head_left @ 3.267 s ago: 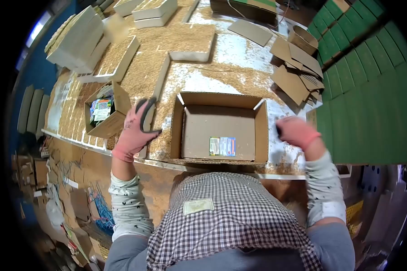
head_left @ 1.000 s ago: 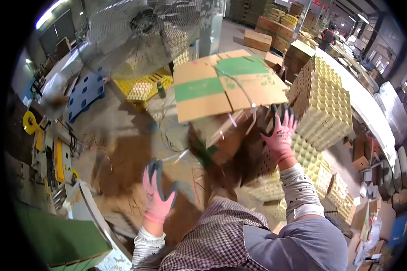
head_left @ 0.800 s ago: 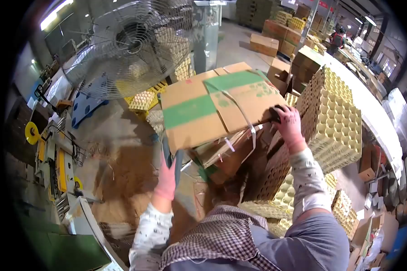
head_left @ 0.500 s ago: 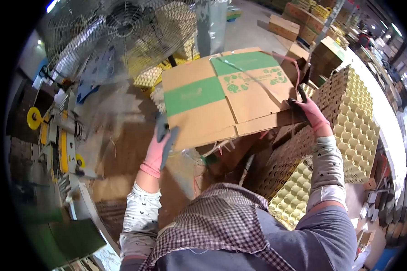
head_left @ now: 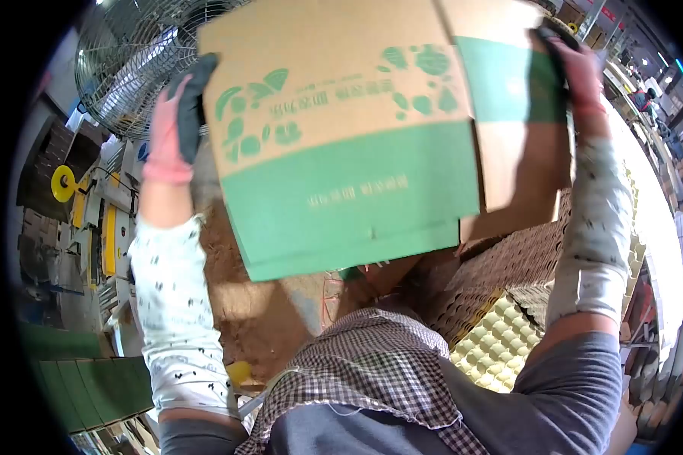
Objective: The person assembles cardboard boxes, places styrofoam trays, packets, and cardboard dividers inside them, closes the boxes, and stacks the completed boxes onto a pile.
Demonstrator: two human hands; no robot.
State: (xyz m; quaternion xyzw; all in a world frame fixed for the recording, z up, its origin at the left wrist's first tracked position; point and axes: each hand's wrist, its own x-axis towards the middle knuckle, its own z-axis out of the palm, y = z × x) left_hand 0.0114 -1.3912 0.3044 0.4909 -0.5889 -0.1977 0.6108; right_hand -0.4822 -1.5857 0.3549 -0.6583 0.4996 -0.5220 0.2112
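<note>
Now the biggest thing in view is a cardboard box point(head_left: 349, 163), which looks folded flat and is raised in front of the person. A half-second ago it lay lower and farther off on the pile, its broad face turned up with green bands toward the back and left; now it is tipped up close to the camera, the wide green band along its lower edge and printed leaf shapes above. To judge by this, the box is off the pile and being carried or turned in the work at hand. At its right, a narrower panel stands off from the main face along a dark line.

Both grips are clamped on the box: the left hand point(head_left: 180, 114) presses dark fingers to the left edge, the right hand point(head_left: 579, 72) is closed at the upper right edge. The box hangs between them, above the apron point(head_left: 372, 356).

Among the containers, a row of green boxes point(head_left: 99, 387) sits at lower left, contents hidden. Stacked egg trays point(head_left: 508, 258) stand under and beyond the right side of the cardboard. Nearest the person, a smaller-looking pale egg tray point(head_left: 497, 345) faces up, its cups showing only their own surface.
</note>
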